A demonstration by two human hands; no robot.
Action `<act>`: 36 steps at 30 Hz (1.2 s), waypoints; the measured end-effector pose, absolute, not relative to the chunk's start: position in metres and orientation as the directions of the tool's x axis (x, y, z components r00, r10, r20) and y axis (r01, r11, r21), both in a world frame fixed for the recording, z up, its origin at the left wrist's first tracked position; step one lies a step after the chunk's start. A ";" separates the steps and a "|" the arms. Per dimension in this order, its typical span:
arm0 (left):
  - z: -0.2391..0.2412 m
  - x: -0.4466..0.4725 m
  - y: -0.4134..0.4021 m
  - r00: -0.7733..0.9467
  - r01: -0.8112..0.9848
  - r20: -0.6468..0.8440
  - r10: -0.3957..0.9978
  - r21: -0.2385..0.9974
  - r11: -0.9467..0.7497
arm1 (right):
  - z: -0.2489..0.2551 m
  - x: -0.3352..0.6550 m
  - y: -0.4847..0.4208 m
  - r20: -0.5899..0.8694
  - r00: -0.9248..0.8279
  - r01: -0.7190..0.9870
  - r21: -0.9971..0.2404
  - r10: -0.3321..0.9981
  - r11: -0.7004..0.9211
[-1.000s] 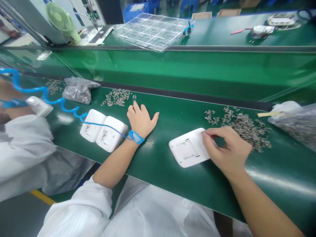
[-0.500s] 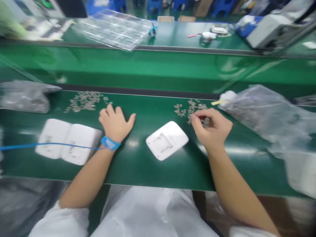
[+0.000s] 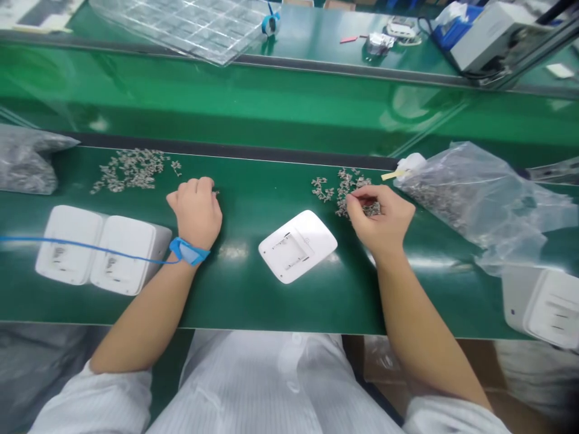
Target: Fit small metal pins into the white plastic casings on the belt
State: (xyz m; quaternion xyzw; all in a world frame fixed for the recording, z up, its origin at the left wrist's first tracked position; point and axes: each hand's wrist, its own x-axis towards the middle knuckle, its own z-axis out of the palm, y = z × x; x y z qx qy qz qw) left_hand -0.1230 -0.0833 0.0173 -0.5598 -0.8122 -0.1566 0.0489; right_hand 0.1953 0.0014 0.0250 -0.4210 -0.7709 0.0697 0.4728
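Green conveyor belt [image 3: 235,301], far green workbench [image 3: 316,42] beyond. Right hand [image 3: 380,220] pinched among small metal parts [image 3: 357,193], hold unclear. Left hand [image 3: 195,211] curled, grip unclear. White plastic casing [image 3: 297,246] just left of right fingers.

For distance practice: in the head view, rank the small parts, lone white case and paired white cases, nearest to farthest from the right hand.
Right hand:
1. Small parts, under its fingers
2. Lone white case, just left
3. Paired white cases, far left
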 end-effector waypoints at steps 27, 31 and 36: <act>0.016 -0.036 -0.116 -0.103 0.107 0.369 0.924 0.927 -0.359 | 0.059 0.142 -0.064 0.489 -0.595 0.179 -0.693 0.638 0.698; 0.017 -0.037 -0.117 -0.091 0.109 0.379 0.921 0.923 -0.369 | 0.058 0.143 -0.063 0.506 -0.636 0.149 -0.660 0.582 0.737; 0.017 -0.036 -0.118 -0.087 0.118 0.378 0.922 0.923 -0.367 | 0.052 0.145 -0.062 0.582 -0.616 0.148 -0.576 0.531 0.804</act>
